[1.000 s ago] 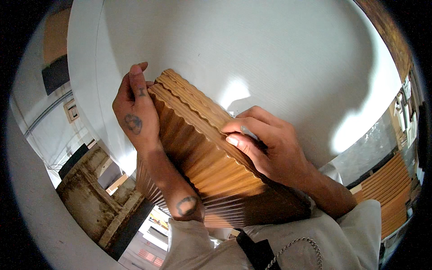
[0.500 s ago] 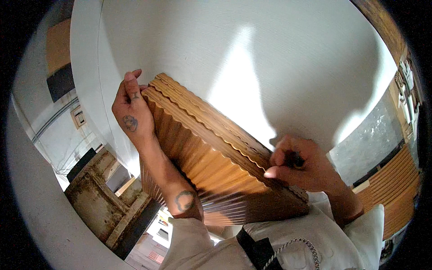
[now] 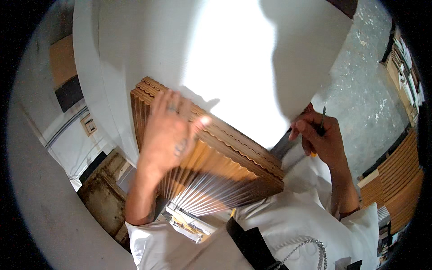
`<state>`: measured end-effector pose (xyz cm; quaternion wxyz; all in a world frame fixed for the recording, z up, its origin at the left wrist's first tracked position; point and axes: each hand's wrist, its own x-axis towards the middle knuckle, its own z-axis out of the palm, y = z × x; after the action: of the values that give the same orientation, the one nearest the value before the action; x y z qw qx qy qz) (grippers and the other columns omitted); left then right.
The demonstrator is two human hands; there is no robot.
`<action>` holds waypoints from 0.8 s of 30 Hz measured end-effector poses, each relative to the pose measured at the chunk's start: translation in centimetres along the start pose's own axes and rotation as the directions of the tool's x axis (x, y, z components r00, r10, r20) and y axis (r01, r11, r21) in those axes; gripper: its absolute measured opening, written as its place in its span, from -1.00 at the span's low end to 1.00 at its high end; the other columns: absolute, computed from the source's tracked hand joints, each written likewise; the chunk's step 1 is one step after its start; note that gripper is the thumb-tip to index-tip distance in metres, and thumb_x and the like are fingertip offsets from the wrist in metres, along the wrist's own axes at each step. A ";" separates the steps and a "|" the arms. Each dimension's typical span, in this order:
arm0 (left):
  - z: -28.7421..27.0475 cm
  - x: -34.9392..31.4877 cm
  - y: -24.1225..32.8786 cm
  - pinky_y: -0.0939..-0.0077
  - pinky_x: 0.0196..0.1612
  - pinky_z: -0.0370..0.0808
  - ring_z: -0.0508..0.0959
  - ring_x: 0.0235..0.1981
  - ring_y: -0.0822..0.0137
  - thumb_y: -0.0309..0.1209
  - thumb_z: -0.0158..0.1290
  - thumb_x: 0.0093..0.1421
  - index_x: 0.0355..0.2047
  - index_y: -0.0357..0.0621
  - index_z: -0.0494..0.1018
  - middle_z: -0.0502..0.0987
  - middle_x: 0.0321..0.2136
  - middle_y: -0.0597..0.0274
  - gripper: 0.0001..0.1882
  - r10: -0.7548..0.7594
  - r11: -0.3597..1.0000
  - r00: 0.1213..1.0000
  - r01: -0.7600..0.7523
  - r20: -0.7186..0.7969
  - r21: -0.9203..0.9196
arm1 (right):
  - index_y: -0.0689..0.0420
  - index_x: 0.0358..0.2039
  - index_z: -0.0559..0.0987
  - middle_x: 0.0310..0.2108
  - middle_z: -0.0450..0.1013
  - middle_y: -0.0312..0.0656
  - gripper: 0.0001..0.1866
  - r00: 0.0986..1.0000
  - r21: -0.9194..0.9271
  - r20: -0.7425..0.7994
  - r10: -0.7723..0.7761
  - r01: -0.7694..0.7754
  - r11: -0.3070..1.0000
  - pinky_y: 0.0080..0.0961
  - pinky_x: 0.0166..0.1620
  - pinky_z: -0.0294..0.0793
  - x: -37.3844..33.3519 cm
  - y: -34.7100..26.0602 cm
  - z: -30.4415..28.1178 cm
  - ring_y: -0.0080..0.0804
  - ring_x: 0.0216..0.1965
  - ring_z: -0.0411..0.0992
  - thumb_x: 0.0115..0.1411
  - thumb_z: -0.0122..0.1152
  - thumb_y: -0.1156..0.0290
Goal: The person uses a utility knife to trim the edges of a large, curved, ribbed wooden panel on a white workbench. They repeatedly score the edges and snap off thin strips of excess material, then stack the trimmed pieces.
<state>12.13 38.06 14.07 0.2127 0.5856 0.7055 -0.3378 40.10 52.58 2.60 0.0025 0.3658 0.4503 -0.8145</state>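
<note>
A stack of wavy, wood-coloured fluted panels (image 3: 234, 155) stands tilted across my front, its ribbed brown face toward me and its lower end against my white clothing. My left hand (image 3: 173, 128), slightly blurred, lies over the stack's top edge with fingers stretched out and the thumb apart. To the right of the stack, clear of it, my right hand (image 3: 321, 135) is closed around a slim dark tool (image 3: 323, 118). Its thin end sticks up above the fingers, and a small yellow part shows below them. What kind of tool it is cannot be made out.
A large white board (image 3: 135, 40) spreads beyond the stack, with bright light and shadows across it. Grey speckled floor (image 3: 364, 90) lies to the right, where more ribbed wood-coloured panels (image 3: 400, 180) rest. A worn brown piece of furniture (image 3: 101, 193) stands at the lower left.
My left hand has moved from the stack's far left end onto its top edge. My right hand has left the stack's near end and moved right, now showing the slim tool.
</note>
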 end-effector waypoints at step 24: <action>-3.3 -3.6 13.1 0.14 -0.04 0.53 0.62 -0.15 0.02 -0.08 -0.12 0.39 0.04 -0.11 0.53 0.62 -0.13 -0.04 -0.55 0.694 0.119 0.703 -0.328 -0.158 -0.937 | 0.16 -0.02 0.52 -0.44 0.49 -0.28 -0.72 0.984 -0.086 -0.111 -0.142 0.133 0.987 -0.72 -0.54 0.24 -1.5 -5.1 -1.2 -0.73 -0.56 0.30 0.38 0.10 0.27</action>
<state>25.98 39.06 15.84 0.7182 0.4996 0.4663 0.1309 40.15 56.01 6.83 -0.0656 0.3803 0.5054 -0.7718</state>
